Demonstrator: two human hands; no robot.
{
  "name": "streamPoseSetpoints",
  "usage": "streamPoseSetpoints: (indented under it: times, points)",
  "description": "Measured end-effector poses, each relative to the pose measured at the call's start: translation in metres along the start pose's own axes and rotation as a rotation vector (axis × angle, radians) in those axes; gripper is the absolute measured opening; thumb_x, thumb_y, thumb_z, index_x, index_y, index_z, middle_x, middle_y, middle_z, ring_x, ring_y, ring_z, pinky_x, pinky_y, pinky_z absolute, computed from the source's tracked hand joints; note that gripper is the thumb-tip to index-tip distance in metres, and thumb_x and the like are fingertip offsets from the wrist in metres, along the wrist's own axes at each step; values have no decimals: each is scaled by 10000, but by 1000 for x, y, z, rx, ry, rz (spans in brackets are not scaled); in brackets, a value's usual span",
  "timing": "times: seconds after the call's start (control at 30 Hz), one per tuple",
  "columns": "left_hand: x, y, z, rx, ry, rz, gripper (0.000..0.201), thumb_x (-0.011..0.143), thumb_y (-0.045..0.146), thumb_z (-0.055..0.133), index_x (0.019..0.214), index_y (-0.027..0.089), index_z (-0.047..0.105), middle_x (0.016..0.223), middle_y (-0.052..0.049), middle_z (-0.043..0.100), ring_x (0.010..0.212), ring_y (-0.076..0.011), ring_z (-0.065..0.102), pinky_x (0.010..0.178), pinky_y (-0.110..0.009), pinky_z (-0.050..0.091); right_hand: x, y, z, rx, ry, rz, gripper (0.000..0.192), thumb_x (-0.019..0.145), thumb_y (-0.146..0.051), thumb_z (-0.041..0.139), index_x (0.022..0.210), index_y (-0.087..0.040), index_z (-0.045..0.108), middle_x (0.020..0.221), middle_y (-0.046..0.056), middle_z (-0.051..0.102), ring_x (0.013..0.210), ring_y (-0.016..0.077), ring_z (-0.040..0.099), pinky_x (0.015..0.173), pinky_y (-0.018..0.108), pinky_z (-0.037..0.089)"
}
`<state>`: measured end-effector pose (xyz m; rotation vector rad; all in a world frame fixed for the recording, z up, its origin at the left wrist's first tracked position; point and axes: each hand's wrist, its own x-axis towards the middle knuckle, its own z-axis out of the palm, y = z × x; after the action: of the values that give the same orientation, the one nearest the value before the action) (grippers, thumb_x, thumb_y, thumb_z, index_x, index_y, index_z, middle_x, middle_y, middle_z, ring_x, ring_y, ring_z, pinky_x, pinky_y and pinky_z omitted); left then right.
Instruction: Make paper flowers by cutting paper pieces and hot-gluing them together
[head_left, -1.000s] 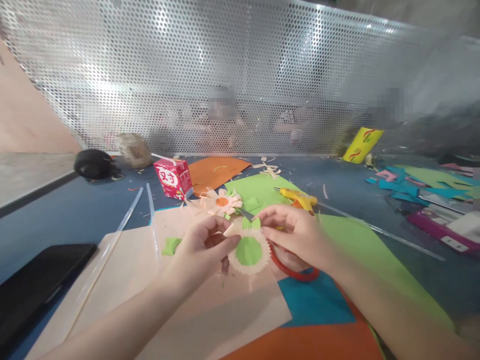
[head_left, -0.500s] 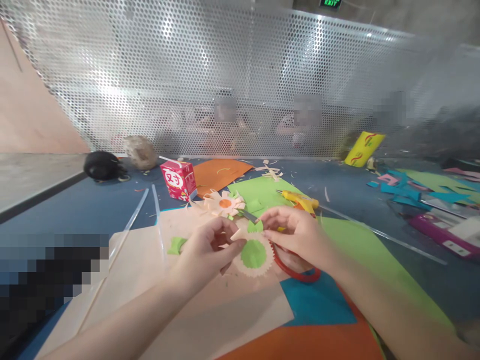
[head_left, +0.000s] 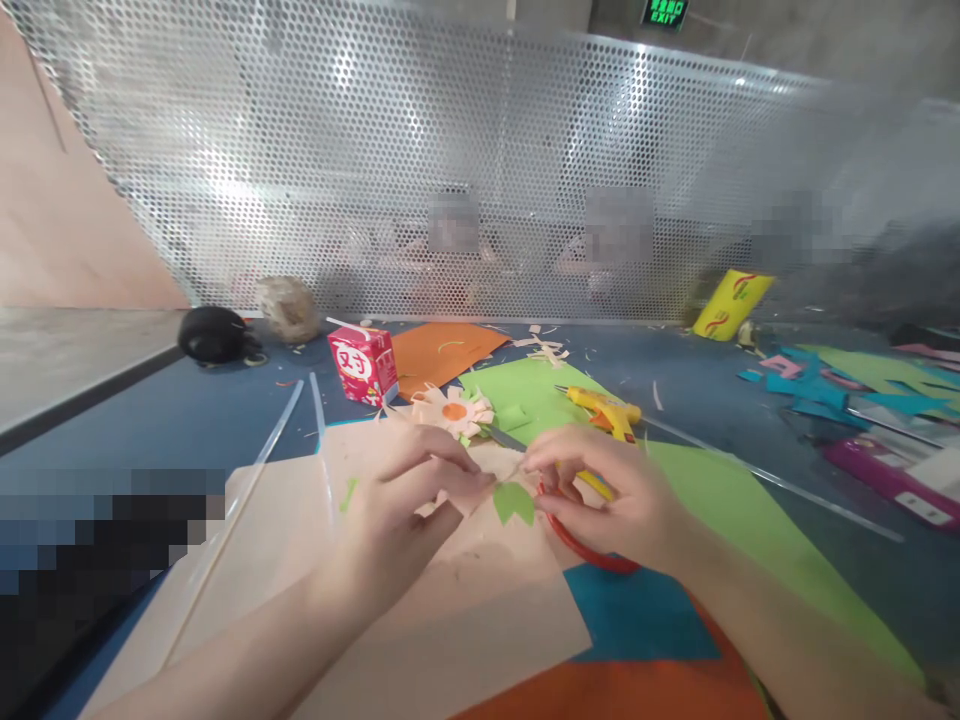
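My left hand (head_left: 412,500) is closed in a pinch on a peach paper flower, now seen almost edge-on above the peach sheet (head_left: 420,625). A pointed green paper leaf (head_left: 514,503) hangs at the flower's near side; how it is joined I cannot tell. My right hand (head_left: 611,490) pinches the flower's right edge with thumb and fingers curled. Beneath that hand lie red-handled scissors (head_left: 596,553), partly hidden. Just beyond my hands rests another peach paper flower (head_left: 454,411) with an orange centre. A yellow glue gun (head_left: 611,405) is behind my right hand.
A red drink carton (head_left: 364,367) stands beyond my left hand. Clear glue sticks (head_left: 281,420) lie at left. Green paper (head_left: 720,490), blue paper (head_left: 645,615) and orange paper (head_left: 630,690) lie around. Blue scraps (head_left: 817,385) sit at right. A perforated metal screen (head_left: 375,150) rises behind.
The flower has been turned from facing me, its green centre showing, to nearly edge-on. The green leaf has swung from its top to the near side. Both hands keep their grip.
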<state>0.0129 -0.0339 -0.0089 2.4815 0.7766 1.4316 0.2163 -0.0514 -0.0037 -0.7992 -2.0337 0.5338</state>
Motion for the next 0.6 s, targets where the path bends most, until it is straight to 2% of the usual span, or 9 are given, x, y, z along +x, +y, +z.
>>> streamPoseSetpoints:
  times: [0.1, 0.23, 0.3, 0.33, 0.4, 0.47, 0.5, 0.6]
  points:
    - [0, -1, -9, 74, 57, 273, 234, 687, -1, 606, 851, 166, 614, 776, -34, 578, 779, -154, 525, 692, -320, 461, 1, 1, -2, -15, 62, -63, 247, 765, -134, 563, 989, -231, 526, 952, 21, 555, 669, 88, 517, 560, 212, 464]
    - [-2, -3, -14, 125, 34, 356, 299, 680, -29, 600, 936, 127, 596, 816, -55, 592, 840, -176, 517, 708, -342, 476, 4, 1, -9, -150, 224, 23, 87, 822, -211, 467, 880, -202, 532, 846, 30, 567, 670, 115, 537, 561, 231, 455]
    - [-4, -4, -17, 170, 33, 386, 283, 700, -15, 586, 940, 134, 596, 835, -57, 597, 859, -179, 518, 717, -346, 485, 6, 4, -16, -358, 269, 196, 199, 846, -306, 405, 727, -196, 522, 686, 22, 561, 607, 139, 538, 516, 250, 427]
    - [-4, -5, -18, 197, 30, 406, 272, 712, -1, 580, 944, 141, 596, 844, -57, 600, 872, -181, 520, 723, -349, 489, 7, 7, -20, -507, 244, 340, 289, 848, -362, 375, 651, -196, 507, 605, 21, 545, 567, 154, 536, 496, 266, 409]
    - [-5, -5, -21, 239, 28, 451, 259, 722, 12, 573, 944, 143, 595, 860, -59, 607, 896, -190, 521, 733, -355, 496, 8, 17, -29, -830, 90, 702, 427, 824, -481, 335, 550, -194, 492, 506, 40, 527, 520, 199, 543, 478, 304, 383]
    - [-5, -5, -24, 256, 38, 495, 253, 704, -2, 583, 921, 129, 591, 870, -61, 607, 907, -199, 521, 725, -354, 502, 7, 29, -36, -995, -86, 984, 522, 803, -558, 281, 569, -177, 550, 588, 108, 596, 594, 265, 592, 503, 339, 396]
    - [-6, -5, -25, 258, 47, 513, 248, 690, -14, 589, 899, 120, 587, 874, -62, 605, 904, -203, 520, 710, -350, 506, 7, 35, -40, -1027, -127, 1043, 533, 789, -578, 285, 633, -169, 589, 671, 132, 629, 650, 291, 609, 523, 351, 407]
    - [-4, 0, -26, 255, 80, 558, 195, 679, -24, 584, 824, 107, 576, 865, -61, 582, 866, -200, 515, 646, -337, 512, 6, 50, -50, -1074, -90, 1109, 540, 766, -595, 312, 885, -165, 617, 883, 157, 652, 799, 326, 614, 600, 381, 428]
